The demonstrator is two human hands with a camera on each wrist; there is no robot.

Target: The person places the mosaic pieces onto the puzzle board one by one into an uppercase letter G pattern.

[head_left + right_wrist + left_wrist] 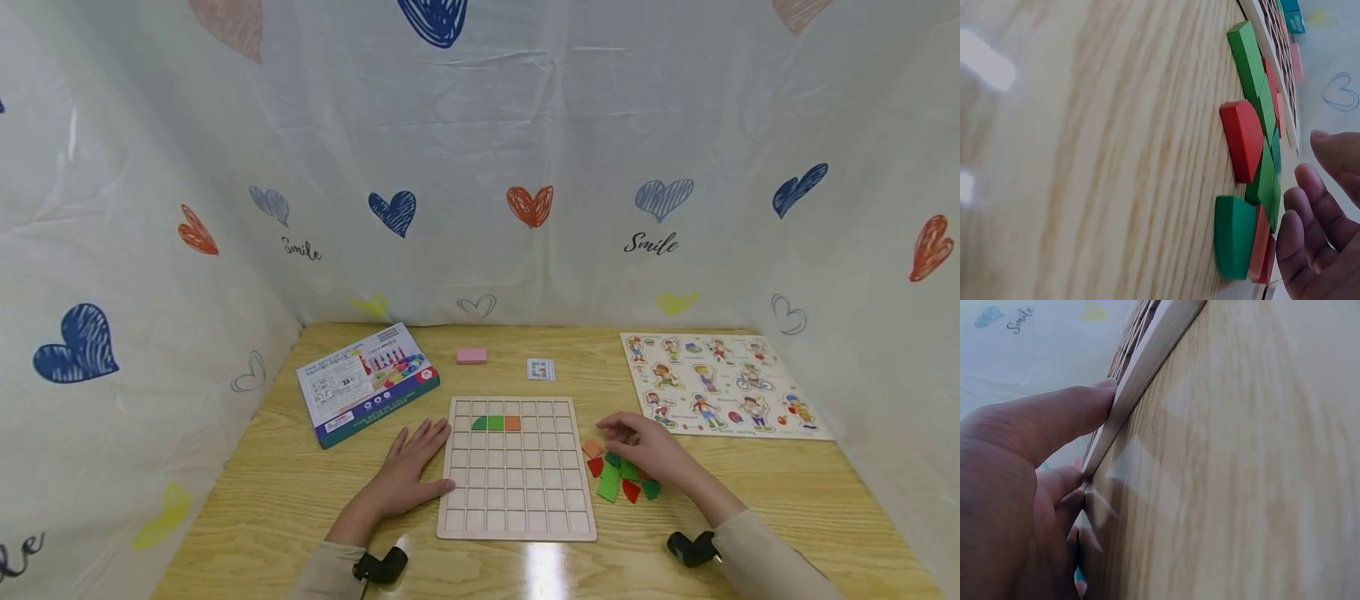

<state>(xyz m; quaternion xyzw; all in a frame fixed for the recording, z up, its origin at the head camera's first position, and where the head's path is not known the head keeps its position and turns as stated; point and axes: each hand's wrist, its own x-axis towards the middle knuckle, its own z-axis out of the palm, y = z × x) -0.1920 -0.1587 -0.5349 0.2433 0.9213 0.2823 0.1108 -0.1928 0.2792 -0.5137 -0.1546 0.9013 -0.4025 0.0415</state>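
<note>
Right now the left hand (408,475) is lying on the table (262,517) with its fingers spreading wide, thumb standing well away from the rest. The thumb tip is pressing against the side of the board (517,535), which is lying just to the right of these fingers; the index fingertip is touching or almost touching that same edge, and I cannot tell which.

Meanwhile the right hand (637,442) is hovering over the loose blocks (609,482), its fingers bending loosely and leaving a narrow, bare gap between thumb and fingertips. Below those fingers the blocks are lying close together, green, red and orange, between the board and the wrist. An orange block (592,449) is sitting just on the near side of the fingertips; a red block (632,492) is lying nearer the person, beneath the palm.

Between the two hands' fingers, three blocks (496,423) are sitting side by side in the board's second row from the far end. Beyond the left fingers a box (367,383) is lying at a slant; beyond the right ones, a puzzle (720,387). Farther out, between both, a pink block (471,357) and a card (540,369) are resting.
</note>
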